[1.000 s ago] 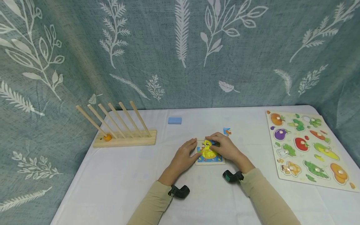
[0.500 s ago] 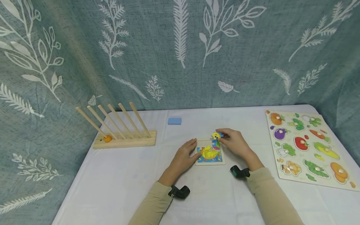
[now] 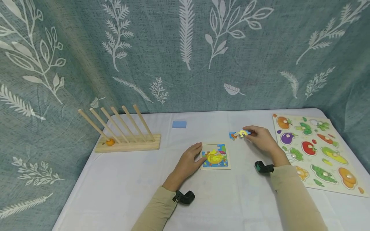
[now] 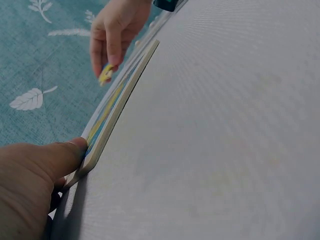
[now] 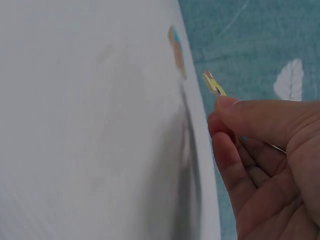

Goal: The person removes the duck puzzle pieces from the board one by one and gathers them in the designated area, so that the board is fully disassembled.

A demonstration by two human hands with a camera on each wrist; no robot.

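Note:
A small square jigsaw puzzle board with a yellow duck picture lies on the table; its upper left shows bare wood. My left hand rests against its left side, fingers extended along the edge and thumb on the board's face. In the left wrist view that thumb presses near the board's corner. To the upper right, my right hand pinches a yellow and blue puzzle piece between thumb and fingers, raised above the table in the right wrist view. Another blue and orange puzzle piece lies just left of it.
A wooden peg stand with one orange bead is at the left. A blue block lies toward the back. On the right, a vegetable puzzle board lies partly under the right forearm. A patterned curtain hangs behind the table.
My right hand has lifted the duck-head puzzle piece off the board and carried it right, beside the loose piece. My left hand has stayed at the board.

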